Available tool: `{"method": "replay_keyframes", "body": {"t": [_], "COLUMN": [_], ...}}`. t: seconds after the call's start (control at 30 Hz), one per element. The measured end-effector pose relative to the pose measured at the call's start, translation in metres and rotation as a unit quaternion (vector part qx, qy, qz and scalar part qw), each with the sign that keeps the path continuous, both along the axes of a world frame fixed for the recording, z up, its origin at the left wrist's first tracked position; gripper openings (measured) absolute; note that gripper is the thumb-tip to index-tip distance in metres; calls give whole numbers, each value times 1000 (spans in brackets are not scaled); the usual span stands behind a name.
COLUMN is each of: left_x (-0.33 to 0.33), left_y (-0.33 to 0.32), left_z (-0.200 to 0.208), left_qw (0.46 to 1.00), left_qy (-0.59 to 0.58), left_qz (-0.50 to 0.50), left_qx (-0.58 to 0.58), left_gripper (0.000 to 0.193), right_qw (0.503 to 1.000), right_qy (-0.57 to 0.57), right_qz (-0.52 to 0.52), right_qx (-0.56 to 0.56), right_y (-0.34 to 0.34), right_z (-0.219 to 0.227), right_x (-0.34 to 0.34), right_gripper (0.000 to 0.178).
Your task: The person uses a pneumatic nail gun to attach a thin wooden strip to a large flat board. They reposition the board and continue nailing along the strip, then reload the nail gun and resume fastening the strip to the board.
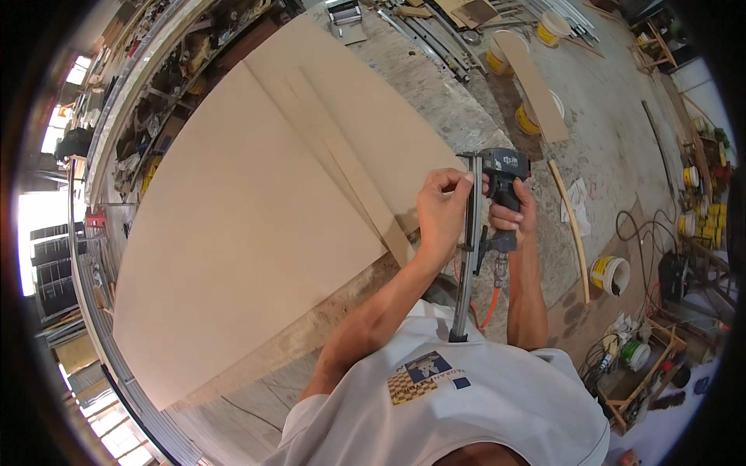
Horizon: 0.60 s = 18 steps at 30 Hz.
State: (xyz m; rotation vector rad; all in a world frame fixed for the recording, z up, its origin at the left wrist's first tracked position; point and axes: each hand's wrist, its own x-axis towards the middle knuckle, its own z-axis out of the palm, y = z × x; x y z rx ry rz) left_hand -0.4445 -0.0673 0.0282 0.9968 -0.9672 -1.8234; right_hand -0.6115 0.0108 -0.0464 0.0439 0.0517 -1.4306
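In my right hand [517, 210] is a black air nail gun [507, 161], its grip wrapped by my fingers. A long metal magazine rail [469, 256] runs along its left side and reaches back toward my shirt. An orange air hose [490, 309] hangs from the handle's lower end. My left hand [441, 206] is closed in a pinch, thumb and forefinger against the front part of the rail; whatever is between the fingertips is too small to make out. Left of that hand lie a large beige board [241, 225] and a narrow strip [342, 155] on it.
A second beige board [365, 93] lies beyond the strip. The rough workbench [334, 299] shows along the near edge. To the right are a curved wooden strip [571, 225], a long plank [535, 85], a white bucket [610, 275] and a black cable [639, 233]. Metal tubes [427, 43] lie at the back.
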Motion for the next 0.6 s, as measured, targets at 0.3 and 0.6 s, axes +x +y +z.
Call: {"method": "replay_keyframes", "body": {"t": [0.3, 0.6], "left_x": [2, 17], "left_y": [-5, 0], "left_z": [-7, 0], "left_qw": [993, 997], "left_qy": [-51, -42], "left_qz": [-51, -45], "left_qx": [-93, -47], "left_gripper": [25, 36], "right_qw": [997, 984], "right_qy": [-63, -172], "right_qz": [34, 5], "right_qx": [-11, -45], "right_y": [1, 2], "right_z": [-9, -32], "right_x": [5, 8], "right_gripper": [59, 60]}}
